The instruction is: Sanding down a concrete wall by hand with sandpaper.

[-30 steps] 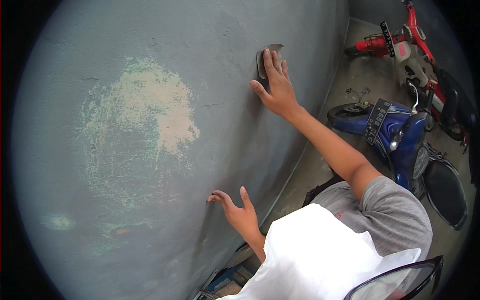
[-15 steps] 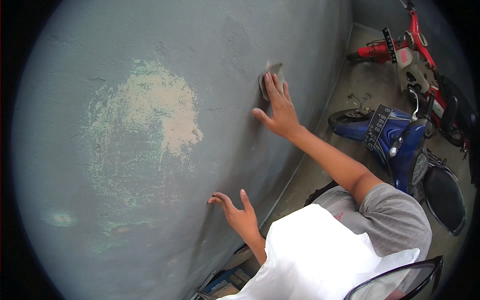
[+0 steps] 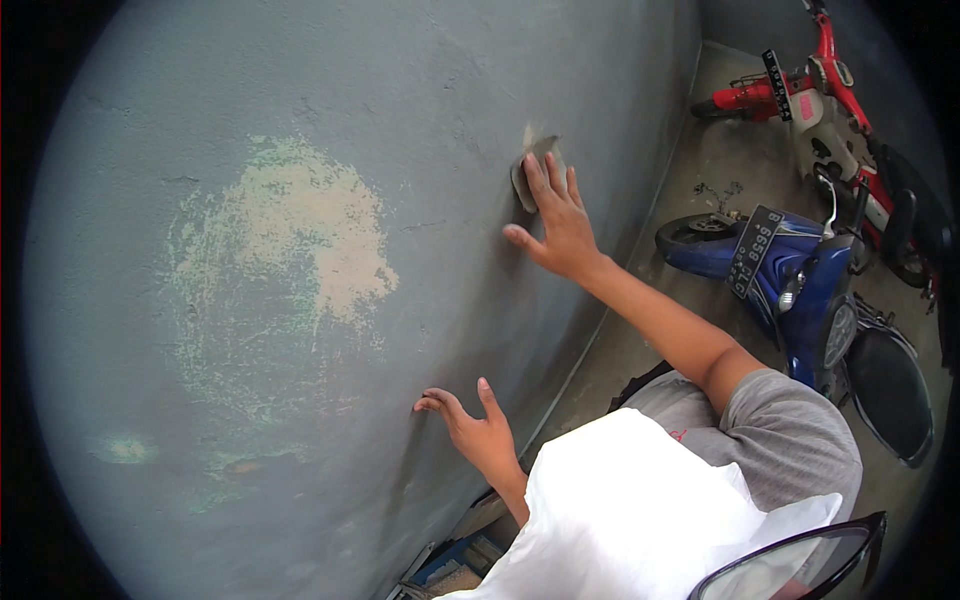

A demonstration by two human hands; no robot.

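Observation:
My right hand lies with its fingers stretched over a folded grey-brown sheet, sandpaper by its look, and presses it against the grey wall. Its thumb sticks out to the left. A small pale scuff shows on the wall just above the sheet. Lower down, my left hand rests its bent fingertips at the wall, thumb raised and apart, holding nothing. Left of both hands spreads a large worn patch, cream and pale green, where the grey paint is gone. A smaller pale spot lies below it.
A blue motorbike and a red one stand on the floor to the right. White cloth and black-framed glasses fill the lower right. Boxes and odds and ends sit at the wall's foot.
The sandpaper and right hand have slid slightly down, uncovering more of the pale scuff. The view has shifted a little; my left hand stays at the same place.

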